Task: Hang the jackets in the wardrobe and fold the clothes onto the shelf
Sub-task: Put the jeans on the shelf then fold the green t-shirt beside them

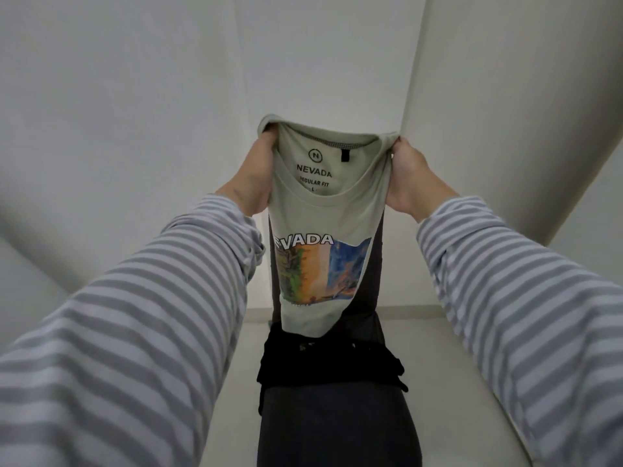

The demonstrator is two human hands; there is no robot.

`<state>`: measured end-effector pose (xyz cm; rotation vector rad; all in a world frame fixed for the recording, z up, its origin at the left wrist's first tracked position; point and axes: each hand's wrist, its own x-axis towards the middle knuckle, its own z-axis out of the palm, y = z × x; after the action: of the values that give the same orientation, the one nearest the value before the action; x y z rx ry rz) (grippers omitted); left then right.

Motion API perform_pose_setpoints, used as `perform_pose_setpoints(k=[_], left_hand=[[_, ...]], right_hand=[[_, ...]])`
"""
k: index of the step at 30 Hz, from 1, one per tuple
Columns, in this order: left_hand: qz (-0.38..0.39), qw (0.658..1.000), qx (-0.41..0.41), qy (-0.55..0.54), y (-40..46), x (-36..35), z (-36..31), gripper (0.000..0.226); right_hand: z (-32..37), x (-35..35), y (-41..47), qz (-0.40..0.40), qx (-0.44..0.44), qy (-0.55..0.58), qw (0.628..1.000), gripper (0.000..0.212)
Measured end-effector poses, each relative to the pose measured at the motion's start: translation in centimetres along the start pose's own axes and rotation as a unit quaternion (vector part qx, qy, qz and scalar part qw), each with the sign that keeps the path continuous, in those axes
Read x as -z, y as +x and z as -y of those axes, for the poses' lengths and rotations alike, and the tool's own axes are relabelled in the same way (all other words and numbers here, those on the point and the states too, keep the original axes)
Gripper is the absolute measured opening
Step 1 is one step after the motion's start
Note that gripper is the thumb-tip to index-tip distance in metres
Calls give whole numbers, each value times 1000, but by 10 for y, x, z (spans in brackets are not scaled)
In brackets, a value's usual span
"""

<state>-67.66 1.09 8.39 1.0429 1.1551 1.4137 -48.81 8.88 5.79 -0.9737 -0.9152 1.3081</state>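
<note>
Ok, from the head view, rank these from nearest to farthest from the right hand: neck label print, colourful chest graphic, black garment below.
1. Neck label print, just left of the right hand, inside the collar.
2. Colourful chest graphic, lower down the T-shirt.
3. Black garment, at the bottom under the hem.

Both striped-sleeved arms reach forward and up; left hand (pixel 258 173) and right hand (pixel 409 178) raised side by side, fingers curled in a grip.

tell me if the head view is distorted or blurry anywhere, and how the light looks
Head view: wide-angle distortion bows the wall edges and swells the striped sleeves at the borders; light is soft and even, no glare, a faint shadow behind the t-shirt; its print and both hands, left and right, are fairly sharp, while the edges go soft.
</note>
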Motion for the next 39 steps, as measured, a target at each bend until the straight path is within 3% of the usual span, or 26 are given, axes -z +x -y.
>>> perform_pose_setpoints(k=[13,18,22,33,36,39], left_hand=[[-3,968,250,-24,-160,53,204,48],[-9,953,299,-42,-216,80,258,47],[-27,945,323,-28,-238,96,286,49],[-87,932,349,32,-156,108,370,68],[-94,927,359,53,-91,123,433,62],[-132,923,353,76,-10,147,508,77]], right_hand=[[-203,100,-191,-93,-211,-78,970,36],[-253,114,-253,-138,-251,-110,952,41],[-276,116,-281,-141,-264,-96,949,31],[-308,128,-214,-137,-279,-139,940,31],[-326,128,-163,-137,-299,-149,933,28],[-368,132,-86,-137,-309,-161,927,26]])
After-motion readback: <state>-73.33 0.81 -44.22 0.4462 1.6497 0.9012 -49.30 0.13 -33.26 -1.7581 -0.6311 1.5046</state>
